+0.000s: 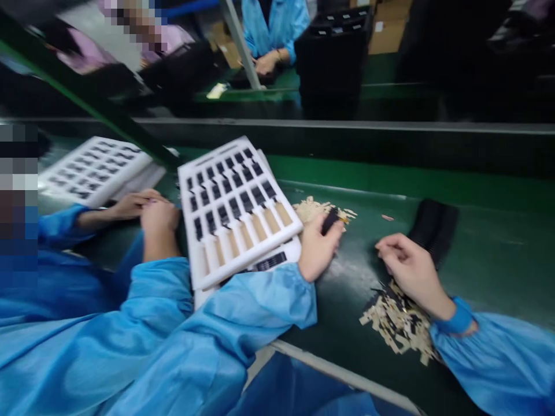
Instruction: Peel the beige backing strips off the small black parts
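Note:
My left hand rests on the green belt just right of a white slotted tray. Its fingers are closed round a small black part, next to a heap of tan slips. My right hand hovers over a second heap of tan and black pieces, fingers curled into a pinch; what they hold is hidden. The tray's slots carry black parts in the far rows and tan strips in the near row. It lies on another tray of the same kind.
A co-worker in blue sleeves sits at my left, hands together by the tray's left edge. Another white tray lies beyond them. A black stack lies on the belt past my right hand. More people and black crates are across the line.

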Demonstrator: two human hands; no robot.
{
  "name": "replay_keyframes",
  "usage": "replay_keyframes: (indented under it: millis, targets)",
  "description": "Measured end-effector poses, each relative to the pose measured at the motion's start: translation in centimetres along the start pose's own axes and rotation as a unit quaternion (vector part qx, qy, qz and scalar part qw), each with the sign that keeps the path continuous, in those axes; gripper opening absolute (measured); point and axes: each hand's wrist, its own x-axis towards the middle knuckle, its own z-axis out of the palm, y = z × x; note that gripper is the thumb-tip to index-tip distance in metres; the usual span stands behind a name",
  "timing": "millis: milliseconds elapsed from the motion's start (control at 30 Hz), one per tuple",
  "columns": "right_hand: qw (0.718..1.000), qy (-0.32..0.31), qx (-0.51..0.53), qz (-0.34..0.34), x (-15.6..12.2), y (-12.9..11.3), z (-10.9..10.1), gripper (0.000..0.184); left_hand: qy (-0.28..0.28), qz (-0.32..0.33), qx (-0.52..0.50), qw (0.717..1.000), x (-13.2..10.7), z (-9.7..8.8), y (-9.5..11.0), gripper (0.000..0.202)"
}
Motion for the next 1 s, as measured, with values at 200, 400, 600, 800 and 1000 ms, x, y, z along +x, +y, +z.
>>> replay_keyframes:
  millis: [200, 400, 600, 800, 1000]
  targets:
    - [0.999, -0.029, -0.025, 0.009, -0.1, -0.7, 0.1, 0.025, -0.06, 0.047, 0.053, 0.996, 0.1, -0.4, 0.1, 0.016]
    - [0.999, -0.037, 0.003, -0.007, -0.2, -0.4, 0.1, 0.022, -0.133, 0.159, 0.207, 0.956, -1.3, 0.0, -0.6, 0.005]
    - [0.998, -0.036, -0.032, -0.026, -0.1, -0.7, 0.2, 0.008, -0.164, 0.178, 0.216, 0.946, -1.2, 0.2, -0.8, 0.003]
    - [0.999, -0.029, -0.024, -0.014, 0.0, -0.3, 0.1, 0.007, -0.016, 0.078, 0.079, 0.994, 0.0, -0.3, -0.5, 0.014]
    - [0.999, -0.051, -0.006, -0.015, -0.1, -0.4, 0.0, 0.018, -0.125, 0.204, 0.215, 0.947, -1.3, 0.2, -0.6, 0.003]
